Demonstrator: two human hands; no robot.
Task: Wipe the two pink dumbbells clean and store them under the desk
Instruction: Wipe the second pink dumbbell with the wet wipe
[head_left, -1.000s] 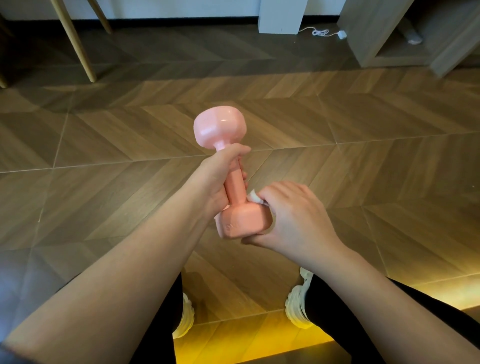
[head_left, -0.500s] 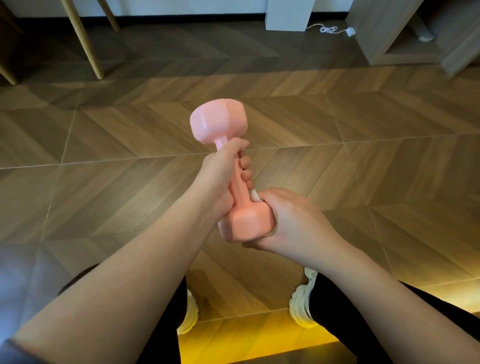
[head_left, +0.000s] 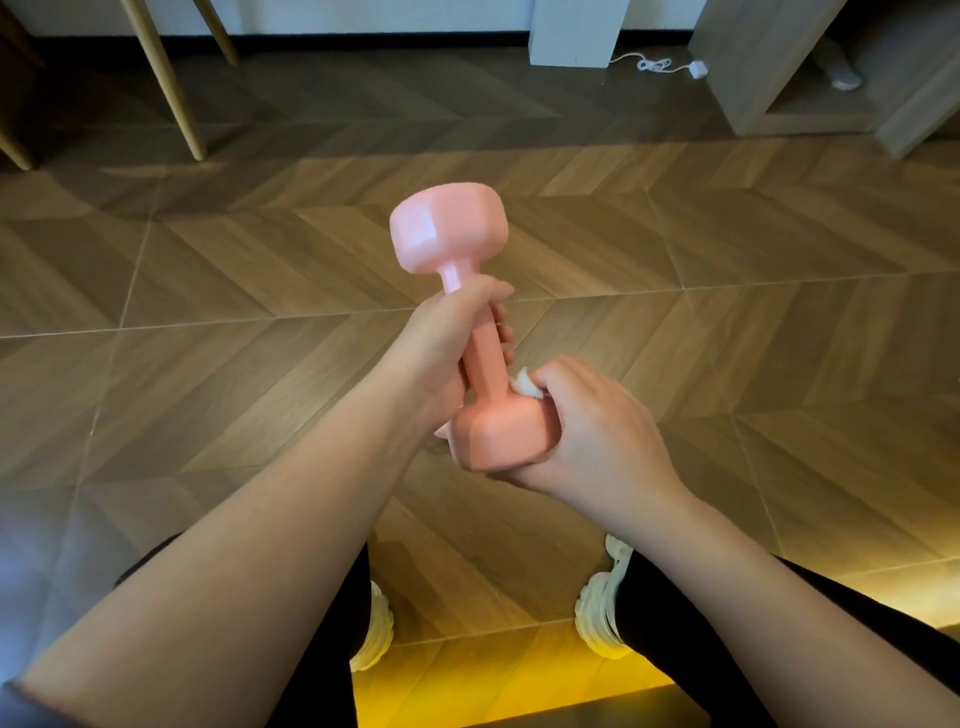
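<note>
Pink dumbbell (head_left: 483, 358) held tilted in mid-air above the wooden floor (head_left: 727, 322), left hand (head_left: 441, 353) gripping its handle, right hand (head_left: 592, 431) curled round the lower head, pinching a white cloth (head_left: 525, 387) against it, white shoes (head_left: 602, 618) below

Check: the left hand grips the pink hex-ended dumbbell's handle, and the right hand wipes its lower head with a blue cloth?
Only the colour is wrong: the head view shows the right hand holding a white cloth, not blue, on the pink hex-ended dumbbell. The left hand grips the handle.
</note>
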